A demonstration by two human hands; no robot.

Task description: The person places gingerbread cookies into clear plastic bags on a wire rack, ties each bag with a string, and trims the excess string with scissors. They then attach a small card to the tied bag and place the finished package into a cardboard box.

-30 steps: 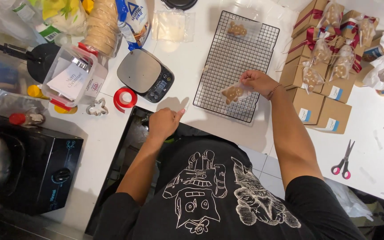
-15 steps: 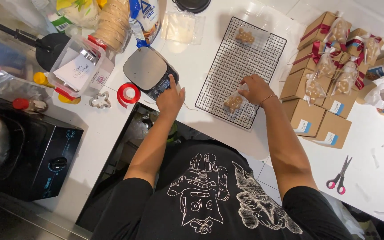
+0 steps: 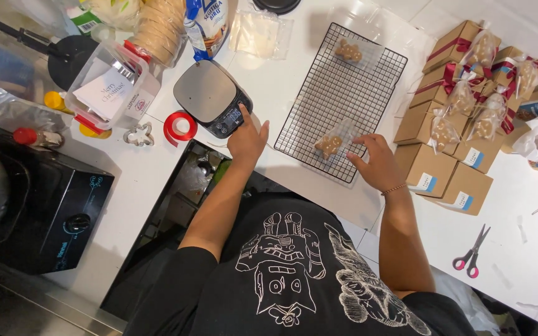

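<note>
Red-handled scissors (image 3: 470, 256) lie near the surface's right edge, a red ribbon roll (image 3: 180, 127) (beside a cookie cutter (image 3: 139, 134)) toward its left; brown boxes (image 3: 453, 177) cluster between.

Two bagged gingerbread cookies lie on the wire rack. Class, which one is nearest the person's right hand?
The cookie at the rack's near edge, just beside the right hand, whose fingers reach its clear bag. The other cookie lies alone at the far end of the cooling rack.
</note>
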